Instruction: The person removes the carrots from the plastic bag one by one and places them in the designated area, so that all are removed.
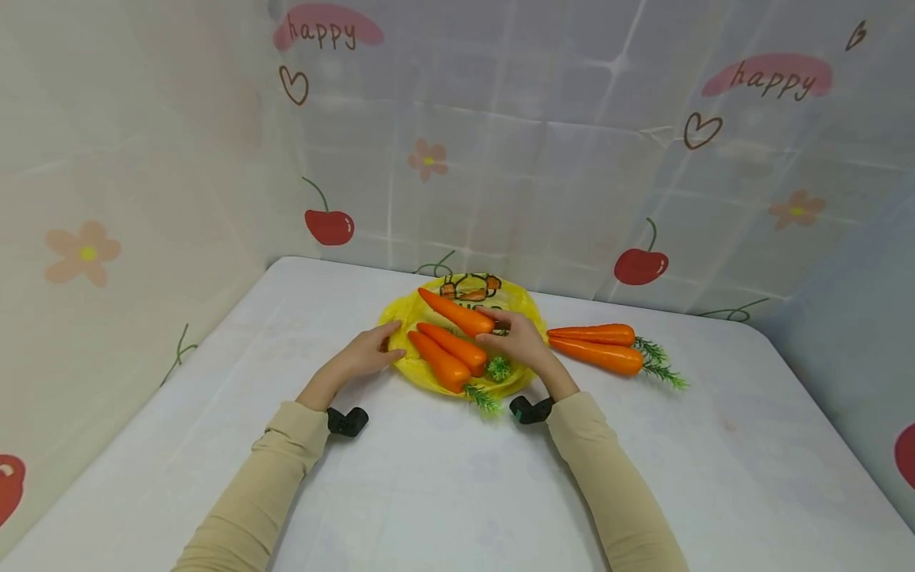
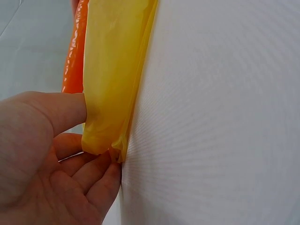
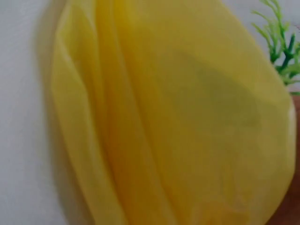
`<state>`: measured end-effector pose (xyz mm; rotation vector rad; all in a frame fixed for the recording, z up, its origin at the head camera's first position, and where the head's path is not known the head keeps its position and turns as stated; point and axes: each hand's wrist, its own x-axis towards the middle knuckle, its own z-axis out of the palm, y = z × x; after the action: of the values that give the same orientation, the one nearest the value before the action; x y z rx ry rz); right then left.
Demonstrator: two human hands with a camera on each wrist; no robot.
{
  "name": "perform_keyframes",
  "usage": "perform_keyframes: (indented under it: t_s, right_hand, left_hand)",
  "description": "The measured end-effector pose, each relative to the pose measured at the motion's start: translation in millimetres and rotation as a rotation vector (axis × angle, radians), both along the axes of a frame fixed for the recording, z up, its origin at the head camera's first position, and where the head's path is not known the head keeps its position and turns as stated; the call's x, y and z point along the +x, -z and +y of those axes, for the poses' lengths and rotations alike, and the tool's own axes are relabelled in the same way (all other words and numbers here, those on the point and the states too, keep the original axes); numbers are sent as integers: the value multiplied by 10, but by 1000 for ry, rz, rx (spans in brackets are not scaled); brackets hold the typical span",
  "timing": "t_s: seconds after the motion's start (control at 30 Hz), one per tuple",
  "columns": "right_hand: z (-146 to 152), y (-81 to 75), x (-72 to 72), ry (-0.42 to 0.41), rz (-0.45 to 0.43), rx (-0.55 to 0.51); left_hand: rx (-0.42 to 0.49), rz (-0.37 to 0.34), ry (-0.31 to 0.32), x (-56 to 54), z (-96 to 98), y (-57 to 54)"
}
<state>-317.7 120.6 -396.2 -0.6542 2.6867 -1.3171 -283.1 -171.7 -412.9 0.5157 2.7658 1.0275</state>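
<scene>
A yellow plastic bag (image 1: 402, 314) with a dark printed picture lies spread on the table. My left hand (image 1: 363, 353) pinches its left edge; in the left wrist view the thumb is over the yellow plastic (image 2: 117, 61) and the fingers lie under it. Over the bag, my right hand (image 1: 520, 340) holds an orange carrot (image 1: 457, 312) by its thick end, its tip pointing away to the left. Two more carrots, one nearer (image 1: 438, 361) and one behind it (image 1: 454, 346), rest on the bag with green tops towards me. Bag plastic (image 3: 154, 112) fills most of the right wrist view.
Two carrots, a front one (image 1: 596, 356) and a back one (image 1: 596, 334), lie side by side right of the bag, leaves to the right. The white table (image 1: 429, 492) meets a printed curtain (image 1: 529, 175) behind.
</scene>
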Motion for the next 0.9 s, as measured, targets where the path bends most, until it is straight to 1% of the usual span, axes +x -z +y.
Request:
perform_keyframes:
  t_s: [0.23, 0.4, 0.57, 0.7, 0.9]
  right_hand:
    - [3, -74, 29, -5, 38, -9]
    - [8, -127, 39, 0, 27, -29]
    - [39, -187, 67, -15, 31, -26]
    - [70, -244, 90, -13, 36, -51]
    - [130, -280, 103, -9, 33, -63]
  left_hand:
    - [3, -7, -3, 13, -6, -13]
    - [0, -2, -2, 11, -15, -20]
    - [-5, 1, 2, 21, -22, -22]
    - [0, 4, 4, 23, -21, -25]
    - [5, 3, 9, 16, -10, -26]
